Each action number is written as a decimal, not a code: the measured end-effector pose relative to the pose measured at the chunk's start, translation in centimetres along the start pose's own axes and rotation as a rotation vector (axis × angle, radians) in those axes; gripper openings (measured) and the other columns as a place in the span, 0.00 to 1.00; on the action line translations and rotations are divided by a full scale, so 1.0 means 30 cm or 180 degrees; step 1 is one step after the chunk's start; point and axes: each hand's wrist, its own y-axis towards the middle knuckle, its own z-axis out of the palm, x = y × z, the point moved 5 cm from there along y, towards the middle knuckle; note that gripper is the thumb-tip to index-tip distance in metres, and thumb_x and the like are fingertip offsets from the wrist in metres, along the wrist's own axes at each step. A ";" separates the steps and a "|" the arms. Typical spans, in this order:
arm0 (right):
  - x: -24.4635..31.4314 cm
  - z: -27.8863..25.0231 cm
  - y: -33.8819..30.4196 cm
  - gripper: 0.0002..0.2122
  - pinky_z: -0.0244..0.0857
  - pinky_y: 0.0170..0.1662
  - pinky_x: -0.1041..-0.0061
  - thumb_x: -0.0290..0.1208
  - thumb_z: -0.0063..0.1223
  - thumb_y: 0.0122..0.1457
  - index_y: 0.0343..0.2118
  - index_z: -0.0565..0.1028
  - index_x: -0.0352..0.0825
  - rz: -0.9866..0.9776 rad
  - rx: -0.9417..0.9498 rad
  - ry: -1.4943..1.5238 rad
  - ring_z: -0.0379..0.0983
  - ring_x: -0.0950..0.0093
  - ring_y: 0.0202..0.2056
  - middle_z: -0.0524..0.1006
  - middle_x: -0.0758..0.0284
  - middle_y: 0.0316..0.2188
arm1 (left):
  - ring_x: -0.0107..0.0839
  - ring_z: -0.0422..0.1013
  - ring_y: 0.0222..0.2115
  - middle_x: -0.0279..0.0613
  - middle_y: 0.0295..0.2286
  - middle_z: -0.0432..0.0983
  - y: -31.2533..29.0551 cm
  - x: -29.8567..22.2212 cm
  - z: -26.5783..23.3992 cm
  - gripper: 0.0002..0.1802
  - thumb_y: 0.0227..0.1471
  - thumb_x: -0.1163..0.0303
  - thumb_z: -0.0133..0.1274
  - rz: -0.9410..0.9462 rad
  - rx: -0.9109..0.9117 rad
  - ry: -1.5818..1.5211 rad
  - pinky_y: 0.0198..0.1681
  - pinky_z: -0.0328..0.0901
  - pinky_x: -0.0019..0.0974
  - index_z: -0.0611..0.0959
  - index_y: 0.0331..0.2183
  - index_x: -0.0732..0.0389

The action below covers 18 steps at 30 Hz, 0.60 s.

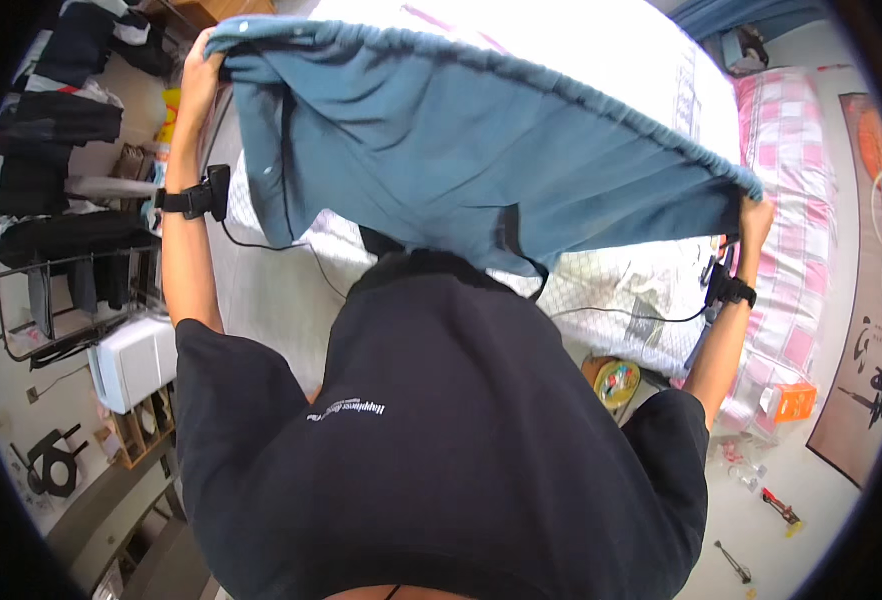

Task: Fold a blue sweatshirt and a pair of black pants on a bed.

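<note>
A blue-grey cloth garment [401,140] with a gathered elastic edge is stretched wide in front of me. Its gathered edge runs along the top, sloping down toward the right, and small pale dots like snaps show near its left end. My left hand [202,72] is closed around the upper left corner, higher up than the other hand. At the right end of the gathered edge, my right hand [755,220] grips the other corner. Folds hang down between the two hands, and the lower part drops toward my chest. Some fingertips are hidden by the cloth.
Behind the cloth lies a bed [651,70] with white bedding and a pink checked cover [786,180] on the right. Dark clothes [61,130] hang at left, above a white box-shaped appliance [136,362]. An orange box [793,402] lies at right. Cables run from both wrist straps.
</note>
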 end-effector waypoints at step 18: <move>-0.140 0.587 -1.634 0.10 0.66 0.28 0.73 0.30 0.58 0.44 0.31 0.80 0.34 0.0710 0.3686 0.1609 0.72 0.78 0.23 0.77 0.67 0.19 | 0.32 0.71 0.39 0.47 0.35 0.75 -1.425 0.736 0.017 0.27 0.40 0.89 0.35 -0.1792 0.0729 0.1161 0.45 0.63 0.32 0.76 0.43 0.62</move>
